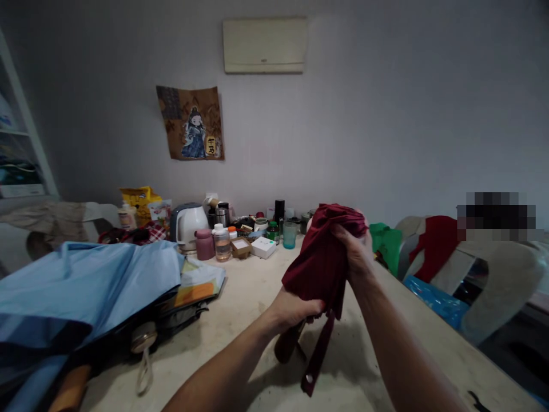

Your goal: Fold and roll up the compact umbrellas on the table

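A dark red folding umbrella (317,257) is held above the table, its cloth loosely gathered and its brown handle pointing down towards me. My left hand (295,309) is closed round the lower cloth near the handle, thumb on top. Higher up on the right side, my right hand (354,246) grips the folds, its far fingers hidden behind the cloth. A fastening strap (317,357) with a pale snap dangles below. To the left lies a light blue umbrella (124,269), partly folded, with a wrist-looped handle (144,343) beside it.
Along the table's back edge stand a white kettle (191,224), a pink jar (205,244), a clear bottle (222,243), a white box (263,247) and a teal glass (289,235). Chairs with bags and cloth flank the right side; a blue plastic bag (437,300) lies there.
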`<state>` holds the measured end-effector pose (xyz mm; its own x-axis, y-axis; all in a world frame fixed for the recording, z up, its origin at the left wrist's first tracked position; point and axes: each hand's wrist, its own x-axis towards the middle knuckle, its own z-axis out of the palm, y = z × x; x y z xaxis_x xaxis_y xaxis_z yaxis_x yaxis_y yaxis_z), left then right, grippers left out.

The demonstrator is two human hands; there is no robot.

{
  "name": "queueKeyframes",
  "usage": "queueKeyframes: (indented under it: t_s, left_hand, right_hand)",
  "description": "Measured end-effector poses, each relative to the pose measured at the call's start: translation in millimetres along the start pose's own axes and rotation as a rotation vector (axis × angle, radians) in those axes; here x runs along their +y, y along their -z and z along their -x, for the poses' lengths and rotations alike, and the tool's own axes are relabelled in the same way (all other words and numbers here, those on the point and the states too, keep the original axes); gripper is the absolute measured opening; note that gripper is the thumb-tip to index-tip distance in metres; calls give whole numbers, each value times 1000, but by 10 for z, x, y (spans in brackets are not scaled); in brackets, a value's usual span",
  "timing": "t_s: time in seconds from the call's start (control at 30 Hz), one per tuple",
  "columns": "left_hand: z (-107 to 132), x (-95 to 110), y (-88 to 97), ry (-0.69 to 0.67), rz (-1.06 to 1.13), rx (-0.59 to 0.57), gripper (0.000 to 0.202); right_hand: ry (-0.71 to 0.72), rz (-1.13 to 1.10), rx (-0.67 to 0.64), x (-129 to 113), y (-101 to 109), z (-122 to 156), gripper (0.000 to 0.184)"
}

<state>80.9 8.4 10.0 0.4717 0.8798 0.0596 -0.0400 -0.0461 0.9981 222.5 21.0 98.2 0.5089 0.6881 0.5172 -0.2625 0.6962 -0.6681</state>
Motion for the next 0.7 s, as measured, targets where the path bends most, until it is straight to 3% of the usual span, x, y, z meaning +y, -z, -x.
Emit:
queueKeyframes:
  t_s: [0.07,0.17,0.3,0.4,0.5,0.63,0.67,0.7]
  left_hand:
    - [9,39,-36,21,-148,151,12]
    - [-6,87,-17,-91,-265,341,11]
    - [-23,63,77,-335,-376,513,55]
    - [2,83,122,-424,-405,509,89]
    - [25,139,170,-327,-157,291,100]
    - [34,111,228,99,120,-361,70]
    - [37,90,226,135,151,-444,64]
    - [40,72,217,126,161,-458,57]
  right_hand:
    - [-78,-27,-45,99,-86,84,75]
    - [-167,-47,-70,261,-231,271,72]
    - [-213,-15,-42,414,-336,414,66]
    - [-216,-16,-15,400,-294,354,53]
    - [-197,-46,-64,291,-173,234,43]
    - [-204,-42,-225,167,-6,159,38]
    - [-217,-44,-270,153,20,158,40]
    - [-215,-48,-302,146,34,159,44]
